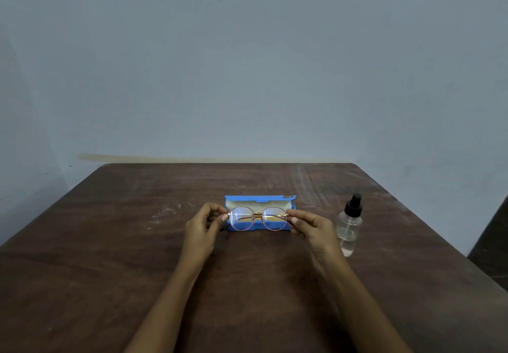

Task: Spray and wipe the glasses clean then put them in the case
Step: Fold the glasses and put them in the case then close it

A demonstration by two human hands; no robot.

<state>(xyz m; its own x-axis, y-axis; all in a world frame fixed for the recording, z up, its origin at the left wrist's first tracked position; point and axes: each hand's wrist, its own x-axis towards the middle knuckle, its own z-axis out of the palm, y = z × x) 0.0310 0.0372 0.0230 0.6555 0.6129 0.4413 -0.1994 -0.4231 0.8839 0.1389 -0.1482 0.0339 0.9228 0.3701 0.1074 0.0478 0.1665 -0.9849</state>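
Observation:
Round glasses [257,218] with a thin pink-gold frame are held up over the table, lenses facing me. My left hand [204,225] pinches the frame's left end and my right hand [309,225] pinches its right end. Directly behind the glasses lies a blue case [259,200], lid open, showing a cream lining. A clear spray bottle [349,226] with a black nozzle stands upright just right of my right hand. No wiping cloth is in sight.
The brown wooden table [110,256] carries pale scuff marks left of the case and at the far right. A plain grey-blue wall rises behind it. A dark object [492,251] sits past the table's right edge.

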